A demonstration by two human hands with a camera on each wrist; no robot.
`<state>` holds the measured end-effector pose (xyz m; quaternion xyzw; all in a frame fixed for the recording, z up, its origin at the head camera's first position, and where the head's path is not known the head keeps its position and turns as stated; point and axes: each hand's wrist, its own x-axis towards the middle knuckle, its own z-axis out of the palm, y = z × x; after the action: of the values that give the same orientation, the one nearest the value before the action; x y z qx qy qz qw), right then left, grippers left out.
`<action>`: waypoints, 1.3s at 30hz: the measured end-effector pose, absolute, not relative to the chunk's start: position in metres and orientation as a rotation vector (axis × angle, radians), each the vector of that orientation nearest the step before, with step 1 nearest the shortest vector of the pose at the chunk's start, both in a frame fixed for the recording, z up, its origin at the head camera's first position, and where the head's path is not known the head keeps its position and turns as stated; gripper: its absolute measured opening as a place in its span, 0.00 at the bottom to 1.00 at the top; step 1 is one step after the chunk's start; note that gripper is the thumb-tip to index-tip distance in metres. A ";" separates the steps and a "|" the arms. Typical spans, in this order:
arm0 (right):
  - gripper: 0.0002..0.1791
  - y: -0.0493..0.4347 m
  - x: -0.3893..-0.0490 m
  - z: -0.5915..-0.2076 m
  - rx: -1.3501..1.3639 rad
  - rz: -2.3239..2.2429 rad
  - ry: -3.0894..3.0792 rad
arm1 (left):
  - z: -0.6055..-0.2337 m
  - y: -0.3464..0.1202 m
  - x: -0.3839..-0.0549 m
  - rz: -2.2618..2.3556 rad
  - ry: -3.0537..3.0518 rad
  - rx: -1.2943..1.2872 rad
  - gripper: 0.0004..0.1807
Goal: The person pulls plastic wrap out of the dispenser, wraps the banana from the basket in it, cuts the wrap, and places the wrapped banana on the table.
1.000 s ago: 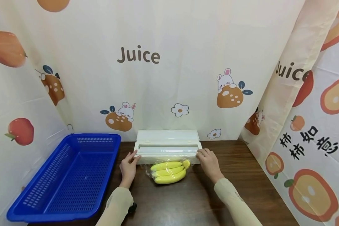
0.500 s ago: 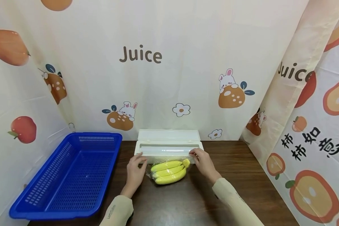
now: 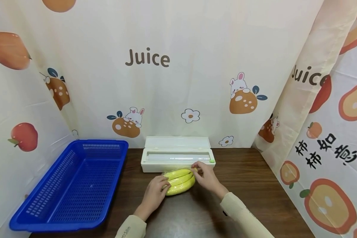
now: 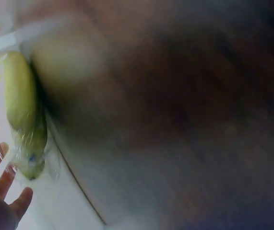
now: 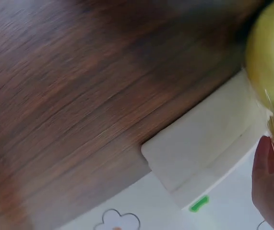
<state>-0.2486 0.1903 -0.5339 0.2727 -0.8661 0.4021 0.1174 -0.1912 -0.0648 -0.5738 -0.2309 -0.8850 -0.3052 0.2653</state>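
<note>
A bunch of yellow bananas [image 3: 179, 181], covered in shiny cling film [image 4: 29, 139], lies on the table. Touching the film at the left end is my left hand [image 3: 154, 193]; in the left wrist view its fingers [image 4: 3, 179] are spread against it. At the stem end my right hand [image 3: 208, 178] pinches the cling film, its fingertips close to the stem in the right wrist view. Directly behind the bananas stands a white cling film dispenser [image 3: 157, 168], lid raised, with the film roll [image 3: 178, 157] inside. A green slider [image 3: 212, 161] sits at its right end.
To the left, a blue plastic basket [image 3: 107, 198] stands on the dark wooden table [image 3: 250, 198]. A printed curtain [image 3: 178, 82] rises behind the dispenser, and others flank both sides.
Both hands have come from the dispenser's front edge to the bananas, the left to their left end and the right to the stem. The film has been drawn closer around the bunch.
</note>
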 end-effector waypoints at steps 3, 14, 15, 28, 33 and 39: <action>0.11 0.190 -0.246 -0.540 0.945 0.914 -2.472 | -0.576 -0.062 -0.189 -0.710 -2.395 -0.684 0.05; 0.18 0.189 -0.249 -0.555 1.085 0.584 -2.290 | -0.567 -0.055 -0.200 -0.630 -2.467 -0.615 0.13; 0.18 0.188 -0.249 -0.556 1.091 0.573 -2.294 | -0.566 -0.055 -0.203 -0.613 -2.479 -0.600 0.15; 0.33 0.182 -0.240 -0.555 1.090 0.348 -2.523 | -0.553 -0.041 -0.207 -0.338 -2.833 -0.892 0.23; 0.29 0.184 -0.238 -0.551 1.142 0.032 -2.593 | -0.554 -0.042 -0.206 -0.308 -2.823 -0.982 0.23; 0.35 0.187 -0.239 -0.551 1.230 -0.138 -2.504 | -0.556 -0.045 -0.208 -0.425 -2.812 -1.021 0.21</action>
<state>-0.2388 0.1867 -0.5508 0.4335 -0.8830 -0.0486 0.1733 -0.2079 -0.0446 -0.5564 -0.3374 -0.9289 -0.1405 0.0600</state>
